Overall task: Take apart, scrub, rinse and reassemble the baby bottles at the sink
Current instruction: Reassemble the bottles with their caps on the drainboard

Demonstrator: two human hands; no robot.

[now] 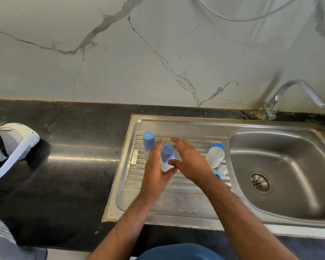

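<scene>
Two baby bottles with blue caps stand upright on the ridged steel drainboard (176, 199). One capped bottle (148, 140) stands at the back left. The other capped bottle (167, 153) stands between my hands. My left hand (155, 173) flanks it on the left, fingers straight and thumb reaching under its clear base. My right hand (190, 163) is on its right with fingers spread and the thumb by the cap. Neither hand plainly grips it. To the right lies an uncapped clear bottle (215, 156) against a blue ring (217, 146), with a clear teat (223, 170) and another blue ring (218, 175).
The sink basin (281, 166) with its drain (260, 182) lies to the right, under a chrome faucet (296, 94) that is not running. Black countertop (73, 156) stretches left, where a white and grey device (13, 145) rests. A marble-patterned wall rises behind.
</scene>
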